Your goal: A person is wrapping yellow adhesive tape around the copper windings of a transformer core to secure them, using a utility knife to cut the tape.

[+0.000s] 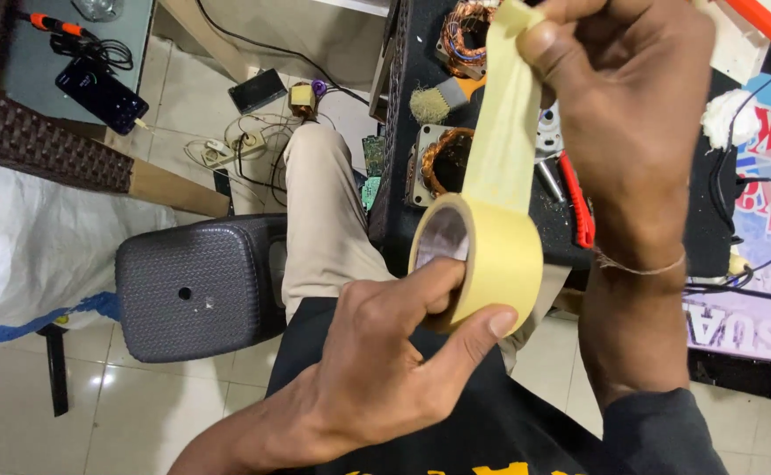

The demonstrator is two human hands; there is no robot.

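Dark bench [720, 237] ahead, a woven black stool [196, 286] on the floor left. Right hand [641, 132] pinches the pulled strip up high; left hand [377, 369] grips the cream masking tape roll [500, 259], thumb on its rim, just above the lap

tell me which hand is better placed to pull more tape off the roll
Probably the right hand. It already pinches the free end of the strip above the masking tape roll. The left hand grips the roll, fingers through its core and thumb on its outside, so it can only steady it.
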